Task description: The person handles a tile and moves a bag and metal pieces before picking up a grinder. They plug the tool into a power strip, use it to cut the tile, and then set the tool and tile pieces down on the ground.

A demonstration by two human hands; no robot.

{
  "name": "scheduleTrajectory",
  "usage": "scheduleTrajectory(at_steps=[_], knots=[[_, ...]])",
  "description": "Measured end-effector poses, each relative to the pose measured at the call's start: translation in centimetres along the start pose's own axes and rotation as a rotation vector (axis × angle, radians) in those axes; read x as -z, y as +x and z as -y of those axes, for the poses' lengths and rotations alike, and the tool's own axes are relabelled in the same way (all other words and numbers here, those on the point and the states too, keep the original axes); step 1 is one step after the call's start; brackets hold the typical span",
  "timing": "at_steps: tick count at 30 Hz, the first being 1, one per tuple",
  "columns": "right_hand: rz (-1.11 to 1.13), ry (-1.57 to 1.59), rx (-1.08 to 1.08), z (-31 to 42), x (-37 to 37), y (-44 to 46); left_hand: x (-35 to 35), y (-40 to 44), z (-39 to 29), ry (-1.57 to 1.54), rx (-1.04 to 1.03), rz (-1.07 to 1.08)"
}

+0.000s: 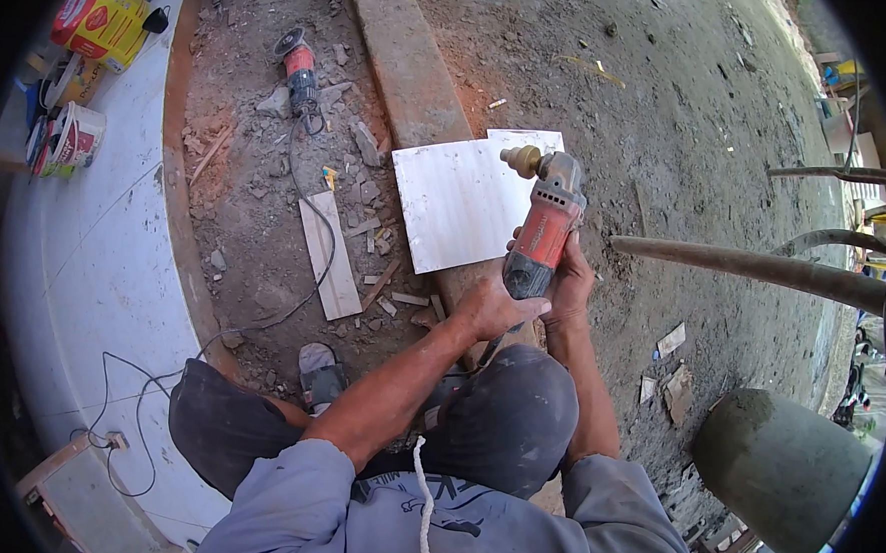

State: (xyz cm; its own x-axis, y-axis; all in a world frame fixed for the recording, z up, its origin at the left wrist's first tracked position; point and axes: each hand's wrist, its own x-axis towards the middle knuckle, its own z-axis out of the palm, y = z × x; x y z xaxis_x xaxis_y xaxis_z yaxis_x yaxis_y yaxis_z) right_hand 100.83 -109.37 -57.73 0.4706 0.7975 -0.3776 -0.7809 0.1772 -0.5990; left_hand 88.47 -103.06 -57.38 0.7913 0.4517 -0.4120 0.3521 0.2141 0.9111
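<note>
l fingers | r fingers – both gripping red grinder | label illegible | shirt – partial txt

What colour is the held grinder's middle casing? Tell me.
Red; the grinder's middle casing shows best in the head view.

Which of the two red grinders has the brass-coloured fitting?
The held grinder, gripped by the left hand and right hand: the fitting sits on its head. The other grinder lies on the ground and carries a round disc.

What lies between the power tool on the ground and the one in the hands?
From the grounded tool to the held tool, the head view shows rubble, a long ledge and the larger white sheet.
</note>
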Motion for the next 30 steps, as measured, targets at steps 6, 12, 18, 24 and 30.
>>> scheduleTrajectory(at_steps=[6,12,18,24,30], knots=[[-0.105,-0.015,0.033,0.2,-0.5,0.1,-0.4,0.4,-0.1,0.119,0.063,-0.040],[-0.134,-0.051,0.064,-0.1,1.0,0.8,-0.7,1.4,0.0,0.138,0.021,-0.031],[-0.165,0.010,0.072,0.3,0.6,0.7,-0.5,2.4,0.5,0.134,0.020,0.040],[-0.184,0.034,0.075,0.5,-0.1,0.7,0.6,2.0,-0.8,0.136,0.008,0.061],[-0.174,-0.046,0.063,0.5,0.5,1.6,-0.2,2.4,-0.7,0.215,0.106,0.014]])
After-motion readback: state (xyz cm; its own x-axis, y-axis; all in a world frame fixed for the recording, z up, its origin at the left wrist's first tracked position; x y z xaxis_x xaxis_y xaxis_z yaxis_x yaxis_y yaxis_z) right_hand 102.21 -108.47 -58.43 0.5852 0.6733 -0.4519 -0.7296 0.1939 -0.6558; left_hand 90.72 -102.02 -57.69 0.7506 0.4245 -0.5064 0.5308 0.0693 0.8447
